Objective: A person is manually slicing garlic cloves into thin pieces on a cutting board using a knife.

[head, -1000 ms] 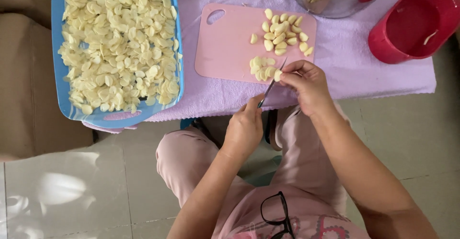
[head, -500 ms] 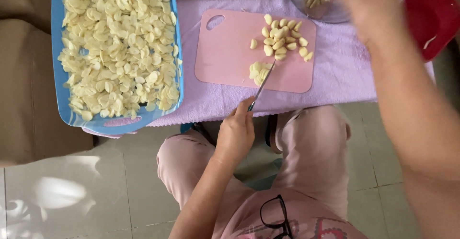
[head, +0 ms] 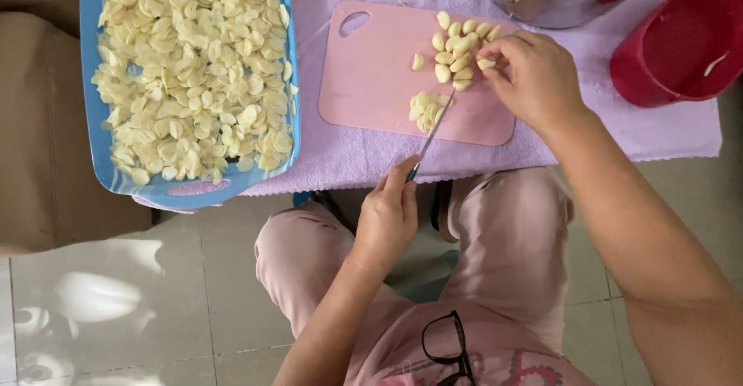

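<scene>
A pink cutting board (head: pixel 371 76) lies on a purple cloth (head: pixel 364 161). On it are a cluster of whole peeled garlic cloves (head: pixel 453 45) and a small heap of garlic slices (head: pixel 424 111). My left hand (head: pixel 387 219) grips the handle of a thin knife (head: pixel 433 130), whose blade tip rests at the sliced heap. My right hand (head: pixel 534 76) hovers over the far right of the board, its fingertips pinching one garlic clove (head: pixel 486 64) at the edge of the cluster.
A blue tray (head: pixel 89 123) heaped with garlic slices (head: pixel 193 68) sits left of the board. A metal bowl (head: pixel 557 3) stands behind the board and a red tub (head: pixel 681 37) at the right. Black glasses (head: pixel 449 347) hang at my chest; my knees are under the table edge.
My right hand left the sliced heap, reached up to the metal bowl, and has come back down to the whole cloves. My left hand and the knife have barely moved.
</scene>
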